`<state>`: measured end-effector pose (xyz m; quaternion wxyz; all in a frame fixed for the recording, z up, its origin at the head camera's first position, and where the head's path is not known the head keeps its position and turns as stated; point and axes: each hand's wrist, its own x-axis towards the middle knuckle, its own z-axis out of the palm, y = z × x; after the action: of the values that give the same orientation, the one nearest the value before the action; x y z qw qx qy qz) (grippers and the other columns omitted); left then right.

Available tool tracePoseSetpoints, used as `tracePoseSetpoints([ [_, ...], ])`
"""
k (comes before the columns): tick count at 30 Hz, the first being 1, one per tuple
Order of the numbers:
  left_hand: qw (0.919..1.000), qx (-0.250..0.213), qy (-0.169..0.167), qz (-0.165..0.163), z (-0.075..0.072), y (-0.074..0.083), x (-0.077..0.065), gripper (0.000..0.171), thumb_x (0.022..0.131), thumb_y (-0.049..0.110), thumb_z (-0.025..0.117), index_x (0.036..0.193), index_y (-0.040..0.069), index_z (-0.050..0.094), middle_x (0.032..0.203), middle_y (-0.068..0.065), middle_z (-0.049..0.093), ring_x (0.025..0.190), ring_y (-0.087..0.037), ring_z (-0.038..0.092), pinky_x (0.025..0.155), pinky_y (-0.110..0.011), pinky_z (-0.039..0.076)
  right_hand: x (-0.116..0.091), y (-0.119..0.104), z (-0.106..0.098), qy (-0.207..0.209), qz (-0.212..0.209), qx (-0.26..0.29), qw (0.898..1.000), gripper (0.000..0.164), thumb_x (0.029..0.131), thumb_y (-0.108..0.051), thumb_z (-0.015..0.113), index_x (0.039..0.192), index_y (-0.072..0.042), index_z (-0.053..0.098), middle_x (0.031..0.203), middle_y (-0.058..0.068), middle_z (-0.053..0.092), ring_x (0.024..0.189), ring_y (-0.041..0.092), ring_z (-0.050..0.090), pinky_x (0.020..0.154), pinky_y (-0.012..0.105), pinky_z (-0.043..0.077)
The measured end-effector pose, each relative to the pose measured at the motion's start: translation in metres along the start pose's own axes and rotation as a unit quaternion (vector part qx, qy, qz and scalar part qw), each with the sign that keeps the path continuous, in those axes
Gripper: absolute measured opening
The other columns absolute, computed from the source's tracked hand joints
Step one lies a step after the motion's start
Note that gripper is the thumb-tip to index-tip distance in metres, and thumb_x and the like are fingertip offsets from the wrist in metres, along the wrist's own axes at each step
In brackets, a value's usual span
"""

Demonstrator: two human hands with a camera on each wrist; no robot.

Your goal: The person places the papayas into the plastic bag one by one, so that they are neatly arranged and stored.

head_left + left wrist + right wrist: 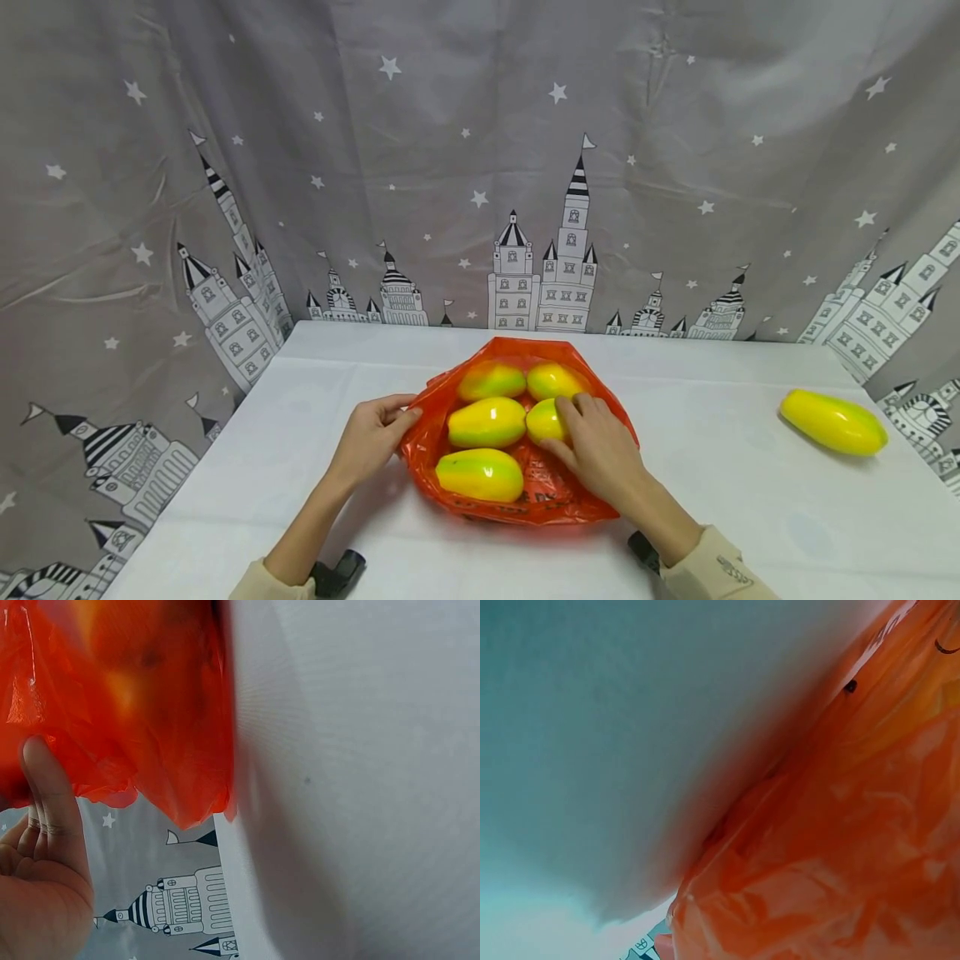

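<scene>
A red plastic bag [540,500] lies on the table with its mouth spread wide. Several yellow-green papayas [487,422] show inside it. At the bag's left rim, my left hand [378,433] pinches the plastic between thumb and fingers; the left wrist view shows the thumb [54,787] against the red film. My right hand [603,442] reaches into the bag from the right and grips the papaya [543,422] at middle right, partly covering it. In the right wrist view the bag's side [817,870] hides nearly all of that hand.
One more papaya [834,422] lies alone on the white table [712,517], toward the right edge. Behind the table hangs a grey curtain [420,167] printed with castles and stars.
</scene>
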<state>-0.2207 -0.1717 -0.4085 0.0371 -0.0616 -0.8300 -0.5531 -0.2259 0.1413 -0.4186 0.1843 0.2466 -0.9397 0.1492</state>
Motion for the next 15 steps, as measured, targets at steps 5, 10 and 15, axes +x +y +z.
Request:
tracePoseSetpoints([
  [5, 1.0, 0.0, 0.0, 0.006, -0.0001, -0.0007, 0.0002, 0.028, 0.099, 0.011, 0.057, 0.121, -0.003, 0.066, 0.072, -0.007, 0.067, 0.054, -0.022, 0.059, 0.053, -0.026, 0.052, 0.0004, -0.0003, 0.0003, 0.001, 0.001, -0.006, 1.0, 0.054, 0.084, -0.037, 0.078, 0.119, -0.002, 0.057, 0.102, 0.015, 0.055, 0.089, 0.03, 0.052, 0.074, 0.042, 0.049],
  [10, 1.0, -0.001, -0.001, 0.008, 0.0001, -0.0014, 0.0005, 0.028, 0.099, 0.011, 0.057, 0.121, -0.004, 0.066, 0.072, -0.007, 0.067, 0.053, -0.022, 0.059, 0.052, -0.026, 0.052, -0.0001, -0.0007, -0.0004, -0.007, 0.003, -0.005, 1.0, 0.056, 0.084, -0.036, 0.078, 0.122, 0.0, 0.057, 0.105, 0.016, 0.056, 0.092, 0.031, 0.053, 0.076, 0.044, 0.05],
  [15, 1.0, 0.0, -0.001, 0.006, 0.0, -0.0016, 0.0006, 0.028, 0.099, 0.011, 0.057, 0.121, -0.003, 0.066, 0.072, -0.007, 0.067, 0.053, -0.022, 0.059, 0.052, -0.025, 0.051, -0.0009, -0.0018, -0.0026, -0.025, 0.009, 0.001, 1.0, 0.059, 0.085, -0.034, 0.078, 0.127, 0.001, 0.056, 0.11, 0.018, 0.056, 0.099, 0.033, 0.053, 0.085, 0.046, 0.049],
])
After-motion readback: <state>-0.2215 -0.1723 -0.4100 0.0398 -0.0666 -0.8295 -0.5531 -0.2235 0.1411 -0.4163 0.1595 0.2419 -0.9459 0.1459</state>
